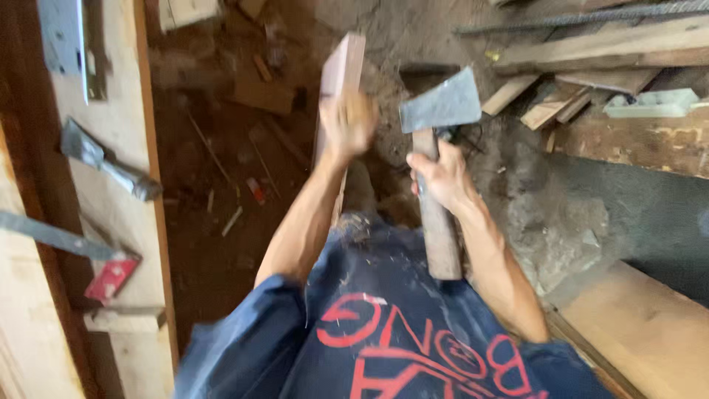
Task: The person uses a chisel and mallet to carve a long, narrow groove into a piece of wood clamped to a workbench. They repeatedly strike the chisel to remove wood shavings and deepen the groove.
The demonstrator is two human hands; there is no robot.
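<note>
My left hand (348,122) grips the side of a narrow wooden board (341,68) that stands upright on the dirt ground below me. My right hand (442,176) is closed around the wooden handle of a hatchet (440,107), just below its grey steel head. The blade sits to the right of the board, apart from it, with the edge turned toward the board. The handle's lower end hangs over my blue shirt, which is dusted with wood chips.
A plank (118,170) on the left carries a hammer (111,168) and a trowel with a red handle (111,277). Stacked boards and offcuts (591,52) lie at the upper right, with a steel bar above them. A broad plank (642,325) sits at the lower right.
</note>
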